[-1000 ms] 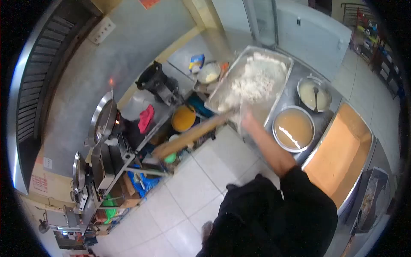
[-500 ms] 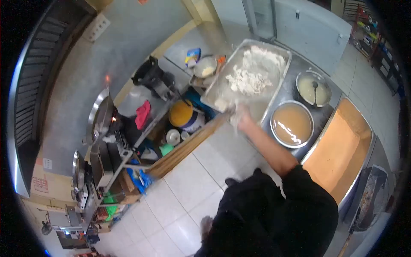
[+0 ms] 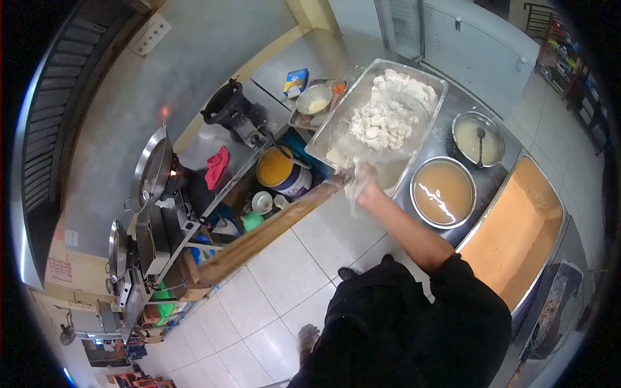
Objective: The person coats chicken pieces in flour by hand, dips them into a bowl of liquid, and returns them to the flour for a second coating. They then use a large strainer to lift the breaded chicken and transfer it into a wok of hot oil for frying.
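My right hand (image 3: 366,184), in a clear, floury plastic glove, is closed at the near edge of the metal tray (image 3: 424,142). From it a long wooden handle (image 3: 272,226) reaches down to the left; a dark piece joins it at the hand, and what the far end is like is hidden. White floured pieces (image 3: 381,123) lie heaped in the tray with loose flour. My left hand (image 3: 308,337) hangs low over the floor, pale with flour or a glove, fingers loosely apart and holding nothing.
Right of the tray stand a bowl of tan liquid (image 3: 443,193), a pale-liquid bowl with a ladle (image 3: 480,145) and a large orange-lined tray (image 3: 517,220). At left are a burner with a wok (image 3: 154,168), a pink cloth (image 3: 217,167) and a yellow-filled bucket (image 3: 275,167).
The wooden handle now shows more fully and reaches farther down to the left, across the shelf front. My right hand stays near the tray edge. The left hand has come slightly more into view.
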A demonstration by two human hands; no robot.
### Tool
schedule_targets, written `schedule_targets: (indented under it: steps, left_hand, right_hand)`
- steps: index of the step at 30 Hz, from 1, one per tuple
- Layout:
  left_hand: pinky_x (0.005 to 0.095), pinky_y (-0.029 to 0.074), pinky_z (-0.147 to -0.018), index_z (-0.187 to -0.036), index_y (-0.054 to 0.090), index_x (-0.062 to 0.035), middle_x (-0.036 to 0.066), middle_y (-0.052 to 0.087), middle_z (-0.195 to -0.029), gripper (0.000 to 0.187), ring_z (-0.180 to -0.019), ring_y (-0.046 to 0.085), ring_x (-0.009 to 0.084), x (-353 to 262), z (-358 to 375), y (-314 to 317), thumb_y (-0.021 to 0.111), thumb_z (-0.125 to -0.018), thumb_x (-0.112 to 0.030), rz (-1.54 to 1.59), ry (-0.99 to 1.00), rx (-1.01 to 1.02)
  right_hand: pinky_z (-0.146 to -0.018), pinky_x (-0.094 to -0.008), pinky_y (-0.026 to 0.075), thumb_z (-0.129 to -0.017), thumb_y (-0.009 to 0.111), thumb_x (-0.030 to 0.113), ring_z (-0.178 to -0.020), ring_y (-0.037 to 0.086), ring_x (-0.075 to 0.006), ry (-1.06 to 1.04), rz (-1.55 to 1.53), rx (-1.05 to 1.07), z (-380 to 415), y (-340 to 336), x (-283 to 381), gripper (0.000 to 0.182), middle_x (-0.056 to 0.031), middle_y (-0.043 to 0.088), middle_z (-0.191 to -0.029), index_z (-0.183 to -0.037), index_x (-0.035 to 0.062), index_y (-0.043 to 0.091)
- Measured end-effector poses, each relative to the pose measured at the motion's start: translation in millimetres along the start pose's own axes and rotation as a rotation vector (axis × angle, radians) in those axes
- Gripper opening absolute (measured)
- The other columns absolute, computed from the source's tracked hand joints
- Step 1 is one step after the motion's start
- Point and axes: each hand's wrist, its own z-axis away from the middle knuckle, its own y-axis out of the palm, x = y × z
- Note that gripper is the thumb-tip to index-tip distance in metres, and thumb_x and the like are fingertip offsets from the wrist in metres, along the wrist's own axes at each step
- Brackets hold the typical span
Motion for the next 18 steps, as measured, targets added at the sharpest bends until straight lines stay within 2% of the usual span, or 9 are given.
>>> schedule_targets:
  steps: [3,4,5,7,8,10,13,17,18]
  left_hand:
    - [0.0244,0.05,-0.069,-0.09,0.057,-0.0013,0.006,0.059,-0.096,0.017,-0.086,0.058,0.0137,-23.4,21.6,-21.7,0.055,-0.074,-0.007,-0.084,-0.05,0.158]
    - [0.0268,0.05,-0.071,-0.091,0.057,-0.0015,0.007,0.059,-0.096,0.016,-0.085,0.058,0.0139,8.5,28.8,27.9,0.052,-0.076,-0.007,0.667,-0.349,0.037]
    - [0.0272,0.05,-0.071,-0.091,0.057,-0.0009,0.007,0.058,-0.095,0.016,-0.084,0.059,0.0134,32.8,30.6,48.5,0.051,-0.076,-0.005,0.094,0.072,-0.061]
    - [0.028,0.048,-0.074,-0.088,0.058,-0.003,0.006,0.058,-0.093,0.016,-0.089,0.057,0.0149,-39.0,18.0,-23.3,0.055,-0.073,-0.006,1.544,-0.984,-0.3]
    - [0.0288,0.048,-0.074,-0.089,0.057,-0.0028,0.007,0.058,-0.093,0.017,-0.09,0.057,0.0161,-23.2,2.3,-8.0,0.056,-0.073,-0.008,1.41,-0.794,-0.201]
    - [0.0305,0.048,-0.073,-0.091,0.055,-0.0023,0.008,0.058,-0.091,0.021,-0.091,0.057,0.0183,5.0,24.1,34.6,0.058,-0.073,-0.012,1.123,-0.487,0.011]
    - [0.0317,0.048,-0.07,-0.089,0.055,-0.004,0.01,0.058,-0.09,0.018,-0.086,0.058,0.0239,21.2,12.1,33.6,0.057,-0.073,-0.012,0.031,0.048,0.036]
    - [0.031,0.048,-0.066,-0.077,0.059,-0.0089,0.008,0.058,-0.091,0.012,-0.077,0.058,0.0267,5.7,13.6,48.1,0.05,-0.073,-0.004,1.615,-0.665,-0.187]
    - [0.0308,0.048,-0.066,-0.078,0.059,-0.0078,0.008,0.058,-0.089,0.011,-0.078,0.058,0.0244,1.8,29.6,48.4,0.049,-0.076,-0.006,1.104,-0.517,-0.033]
  right_hand:
    - [-0.082,-0.0409,0.046,-0.089,0.038,0.025,-0.094,0.054,-0.0246,0.304,-0.032,0.076,-58.3,-18.5,27.7,0.029,-0.0115,0.053,-0.104,-0.111,0.0061,0.045]
    - [-0.081,-0.0396,0.046,-0.09,0.036,0.025,-0.093,0.054,-0.024,0.381,-0.114,-0.015,-60.8,-21.1,24.6,0.03,-0.0116,0.053,-0.104,-0.111,0.0056,0.045]
    - [-0.082,-0.0405,0.046,-0.09,0.035,0.027,-0.093,0.054,-0.0255,0.239,-0.094,0.016,-49.2,-16.9,15.2,0.033,-0.0133,0.052,-0.105,-0.111,0.0036,0.044]
    - [-0.083,-0.0422,0.045,-0.09,0.033,0.032,-0.093,0.054,-0.0287,-0.03,-0.067,0.045,-16.8,-14.6,-15.4,0.04,-0.0167,0.051,-0.106,-0.11,-0.0006,0.044]
    - [-0.075,-0.0386,0.049,-0.088,0.041,0.018,-0.082,0.058,-0.0233,-0.016,-0.021,-0.036,-24.7,-12.4,-12.0,0.022,-0.0104,0.055,-0.097,-0.105,0.0072,0.05]
    - [-0.074,-0.0373,0.049,-0.088,0.041,0.016,-0.081,0.057,-0.0224,0.176,-0.065,-0.127,-11.0,-9.2,13.1,0.022,-0.0102,0.055,-0.095,-0.106,0.0066,0.049]
    - [-0.075,-0.0388,0.048,-0.088,0.039,0.02,-0.083,0.056,-0.0236,0.229,-0.093,-0.09,-27.2,16.6,36.5,0.026,-0.0117,0.054,-0.095,-0.106,0.0046,0.047]
    - [-0.079,-0.0423,0.046,-0.088,0.04,0.032,-0.088,0.055,-0.0266,0.066,-0.039,0.026,-23.4,-5.4,7.3,0.034,-0.0133,0.053,-0.102,-0.106,0.0042,0.047]
    - [-0.079,-0.0407,0.047,-0.088,0.04,0.029,-0.088,0.055,-0.0253,0.138,-0.025,0.006,-43.7,-10.5,19.9,0.03,-0.012,0.053,-0.102,-0.107,0.0062,0.047]
